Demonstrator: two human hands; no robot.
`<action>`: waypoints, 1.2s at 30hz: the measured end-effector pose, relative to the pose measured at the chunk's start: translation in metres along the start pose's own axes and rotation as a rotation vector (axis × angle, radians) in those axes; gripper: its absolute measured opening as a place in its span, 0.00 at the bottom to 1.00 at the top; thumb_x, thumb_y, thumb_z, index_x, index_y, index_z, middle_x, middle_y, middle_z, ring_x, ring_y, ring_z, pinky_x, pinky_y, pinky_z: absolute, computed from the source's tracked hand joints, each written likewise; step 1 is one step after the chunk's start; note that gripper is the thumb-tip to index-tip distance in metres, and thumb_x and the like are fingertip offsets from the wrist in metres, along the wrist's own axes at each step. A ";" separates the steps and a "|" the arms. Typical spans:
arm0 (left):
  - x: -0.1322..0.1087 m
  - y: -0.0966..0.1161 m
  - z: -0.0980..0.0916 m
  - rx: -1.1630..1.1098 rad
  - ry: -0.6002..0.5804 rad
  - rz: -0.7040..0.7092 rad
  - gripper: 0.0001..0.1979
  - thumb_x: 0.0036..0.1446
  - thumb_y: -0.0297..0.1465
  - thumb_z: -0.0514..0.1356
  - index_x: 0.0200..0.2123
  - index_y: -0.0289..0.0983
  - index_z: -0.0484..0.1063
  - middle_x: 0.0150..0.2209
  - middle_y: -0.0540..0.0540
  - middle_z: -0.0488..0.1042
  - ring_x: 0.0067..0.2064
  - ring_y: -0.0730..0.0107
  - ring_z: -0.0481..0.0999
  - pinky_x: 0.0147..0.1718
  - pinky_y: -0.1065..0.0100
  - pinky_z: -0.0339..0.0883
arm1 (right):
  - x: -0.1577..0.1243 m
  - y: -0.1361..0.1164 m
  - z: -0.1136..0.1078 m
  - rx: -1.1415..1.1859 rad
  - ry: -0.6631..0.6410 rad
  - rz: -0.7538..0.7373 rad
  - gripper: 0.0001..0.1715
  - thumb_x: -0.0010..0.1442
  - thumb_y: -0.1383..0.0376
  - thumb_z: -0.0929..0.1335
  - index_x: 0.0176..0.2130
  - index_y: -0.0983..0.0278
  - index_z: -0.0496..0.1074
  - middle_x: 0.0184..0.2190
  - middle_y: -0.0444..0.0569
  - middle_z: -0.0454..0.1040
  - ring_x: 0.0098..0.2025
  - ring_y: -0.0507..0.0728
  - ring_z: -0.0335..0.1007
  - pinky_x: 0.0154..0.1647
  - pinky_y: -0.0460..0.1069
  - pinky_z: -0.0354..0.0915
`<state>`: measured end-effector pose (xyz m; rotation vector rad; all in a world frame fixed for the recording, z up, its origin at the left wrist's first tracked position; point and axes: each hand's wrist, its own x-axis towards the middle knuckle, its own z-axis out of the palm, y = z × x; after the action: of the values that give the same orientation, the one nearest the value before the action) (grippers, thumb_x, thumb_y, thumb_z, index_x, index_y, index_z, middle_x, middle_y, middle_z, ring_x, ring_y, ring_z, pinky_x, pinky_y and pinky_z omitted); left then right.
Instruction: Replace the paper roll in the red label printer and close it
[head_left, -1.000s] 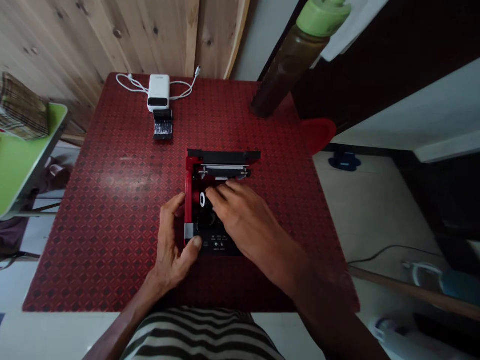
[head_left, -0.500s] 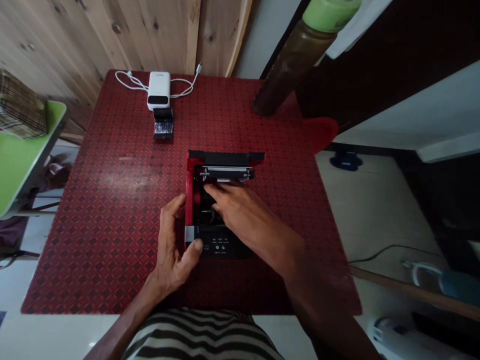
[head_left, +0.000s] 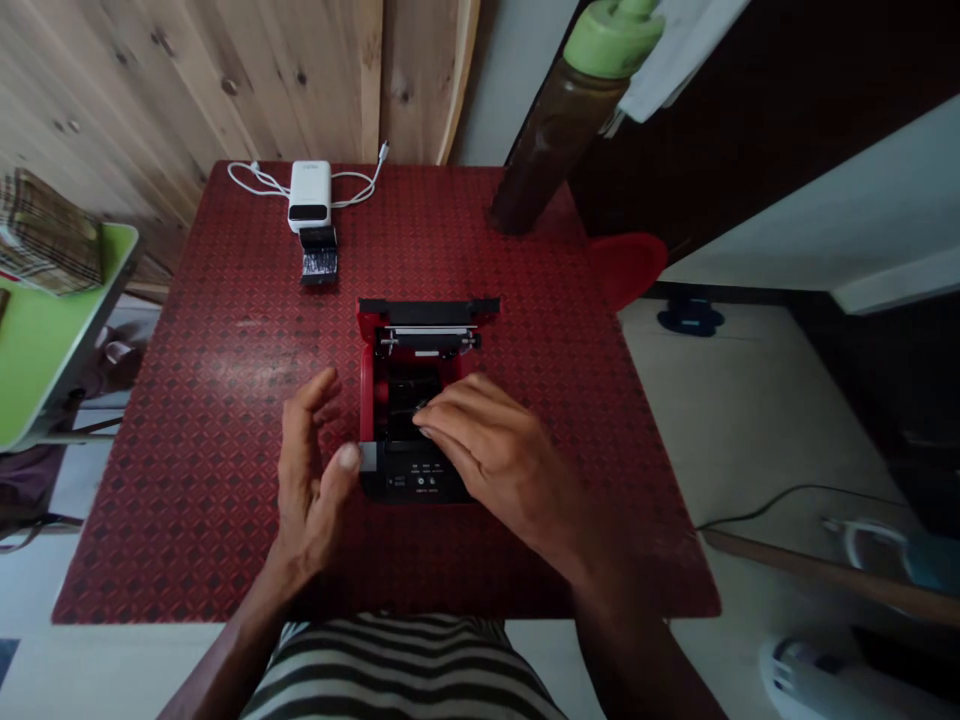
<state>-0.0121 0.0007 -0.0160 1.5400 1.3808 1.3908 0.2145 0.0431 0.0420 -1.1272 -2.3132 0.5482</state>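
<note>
An opened red and black receipt printer (head_left: 409,385) stands in the middle of the red tabletop, with its black lid (head_left: 427,306) folded back at the far end. A metal bar (head_left: 427,335) crosses the printer behind its dark compartment. My right hand (head_left: 487,450) lies over the near part of the printer, its fingertips reaching into the compartment, and anything under them is hidden. My left hand (head_left: 307,475) is raised just left of the printer's front corner, fingers spread, holding nothing and apparently not touching it.
The patterned red tabletop (head_left: 210,450) also bears a white power bank (head_left: 309,195) with a white cable and a small black object (head_left: 319,258). A brown bottle with a green cap (head_left: 559,130) stands at the far right corner. A green table (head_left: 75,340) stands to the left.
My left hand has let go of the printer's side and moved left, fingers spreading. My right hand has shifted toward the front of the compartment. The white ring seen earlier no longer shows.
</note>
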 end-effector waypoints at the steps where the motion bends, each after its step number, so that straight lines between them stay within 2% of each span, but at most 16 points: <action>1: 0.009 0.003 -0.001 0.035 0.013 0.041 0.32 0.80 0.50 0.61 0.80 0.49 0.69 0.77 0.37 0.72 0.74 0.40 0.76 0.67 0.38 0.76 | -0.003 -0.002 0.002 -0.011 0.061 -0.012 0.16 0.79 0.77 0.68 0.44 0.63 0.82 0.43 0.50 0.85 0.46 0.58 0.78 0.51 0.55 0.80; 4: 0.042 0.011 -0.001 0.091 0.025 0.160 0.32 0.81 0.50 0.61 0.82 0.52 0.66 0.80 0.39 0.69 0.77 0.42 0.72 0.70 0.41 0.74 | -0.010 -0.011 0.008 -0.079 0.229 -0.072 0.13 0.79 0.77 0.69 0.45 0.64 0.83 0.42 0.51 0.84 0.45 0.58 0.78 0.49 0.55 0.80; 6: 0.062 0.014 0.000 0.095 -0.027 0.208 0.31 0.82 0.51 0.61 0.81 0.52 0.67 0.82 0.40 0.67 0.79 0.44 0.70 0.72 0.44 0.71 | -0.015 -0.017 0.012 -0.136 0.302 -0.094 0.13 0.78 0.77 0.70 0.46 0.65 0.83 0.39 0.51 0.84 0.43 0.58 0.78 0.47 0.55 0.80; 8: 0.074 0.018 0.001 0.033 -0.107 0.203 0.29 0.83 0.51 0.60 0.78 0.49 0.72 0.77 0.39 0.74 0.76 0.46 0.75 0.72 0.46 0.71 | -0.020 -0.022 0.015 -0.182 0.316 -0.088 0.13 0.78 0.78 0.69 0.48 0.65 0.83 0.38 0.50 0.84 0.43 0.59 0.79 0.47 0.55 0.80; 9: 0.077 0.021 0.002 0.006 -0.107 0.188 0.27 0.82 0.52 0.60 0.75 0.47 0.75 0.73 0.39 0.78 0.73 0.47 0.78 0.71 0.47 0.72 | -0.023 -0.024 0.017 -0.205 0.329 -0.089 0.13 0.78 0.78 0.69 0.48 0.65 0.84 0.38 0.50 0.85 0.43 0.59 0.79 0.47 0.55 0.81; 11: 0.074 0.026 0.000 -0.001 -0.074 0.158 0.23 0.83 0.51 0.60 0.67 0.45 0.81 0.64 0.41 0.85 0.65 0.50 0.83 0.67 0.49 0.75 | -0.029 -0.026 0.021 -0.255 0.366 -0.098 0.12 0.78 0.78 0.70 0.49 0.66 0.84 0.39 0.51 0.86 0.44 0.59 0.81 0.49 0.55 0.82; 14: 0.059 0.028 -0.002 0.013 -0.023 0.126 0.13 0.81 0.45 0.64 0.53 0.45 0.85 0.52 0.45 0.88 0.56 0.55 0.86 0.62 0.52 0.77 | -0.037 -0.028 0.028 -0.343 0.443 -0.122 0.11 0.76 0.78 0.72 0.49 0.67 0.84 0.43 0.55 0.90 0.48 0.61 0.84 0.52 0.57 0.83; 16: 0.046 0.025 -0.002 0.007 0.002 0.103 0.06 0.77 0.39 0.70 0.46 0.44 0.85 0.52 0.45 0.87 0.58 0.55 0.86 0.62 0.53 0.76 | -0.041 -0.029 0.033 -0.408 0.485 -0.115 0.11 0.75 0.78 0.72 0.50 0.66 0.84 0.50 0.58 0.91 0.54 0.63 0.86 0.55 0.58 0.83; 18: 0.034 0.017 0.001 0.015 0.030 0.068 0.04 0.73 0.36 0.72 0.44 0.43 0.84 0.60 0.43 0.85 0.65 0.52 0.83 0.68 0.50 0.73 | -0.043 -0.029 0.037 -0.448 0.517 -0.096 0.12 0.75 0.77 0.73 0.50 0.64 0.85 0.58 0.60 0.90 0.61 0.65 0.86 0.59 0.59 0.83; 19: 0.029 0.012 0.003 0.003 0.043 0.033 0.05 0.72 0.36 0.73 0.45 0.43 0.84 0.66 0.42 0.82 0.71 0.49 0.79 0.72 0.47 0.70 | -0.043 -0.029 0.039 -0.443 0.523 -0.087 0.11 0.75 0.77 0.73 0.50 0.63 0.84 0.60 0.59 0.90 0.63 0.66 0.86 0.61 0.60 0.82; 21: 0.019 0.002 0.007 -0.106 0.049 -0.086 0.16 0.70 0.40 0.74 0.58 0.46 0.82 0.75 0.40 0.74 0.79 0.44 0.72 0.76 0.43 0.68 | -0.043 -0.027 0.043 -0.388 0.521 -0.074 0.10 0.76 0.76 0.73 0.50 0.63 0.84 0.60 0.58 0.90 0.65 0.65 0.87 0.64 0.60 0.82; 24: 0.011 -0.006 0.010 -0.246 0.008 -0.264 0.31 0.70 0.45 0.74 0.72 0.49 0.75 0.79 0.39 0.71 0.81 0.42 0.69 0.78 0.41 0.66 | -0.042 -0.025 0.048 -0.314 0.527 -0.061 0.11 0.77 0.77 0.72 0.50 0.64 0.82 0.56 0.56 0.92 0.61 0.65 0.90 0.64 0.60 0.83; 28: 0.011 -0.007 0.010 -0.314 -0.066 -0.355 0.32 0.71 0.45 0.73 0.74 0.47 0.76 0.78 0.39 0.74 0.80 0.42 0.73 0.79 0.42 0.66 | -0.041 -0.025 0.048 -0.298 0.536 -0.054 0.12 0.76 0.79 0.71 0.53 0.65 0.81 0.55 0.55 0.92 0.60 0.64 0.91 0.63 0.59 0.84; 31: 0.013 -0.005 0.011 -0.342 -0.079 -0.350 0.30 0.71 0.43 0.72 0.73 0.46 0.78 0.76 0.39 0.78 0.76 0.43 0.78 0.76 0.44 0.71 | -0.041 -0.026 0.046 -0.277 0.507 -0.050 0.11 0.76 0.79 0.71 0.52 0.67 0.81 0.54 0.57 0.92 0.60 0.65 0.91 0.63 0.59 0.84; 36: 0.013 -0.003 0.014 -0.312 -0.064 -0.302 0.28 0.72 0.39 0.70 0.72 0.46 0.79 0.75 0.42 0.79 0.77 0.46 0.77 0.77 0.47 0.71 | -0.043 -0.023 0.044 -0.232 0.474 -0.053 0.11 0.77 0.76 0.71 0.53 0.65 0.82 0.56 0.57 0.92 0.61 0.65 0.90 0.63 0.60 0.84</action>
<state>-0.0012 0.0165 -0.0182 1.1146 1.2301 1.2860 0.1976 -0.0109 0.0084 -1.1476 -2.0128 -0.0162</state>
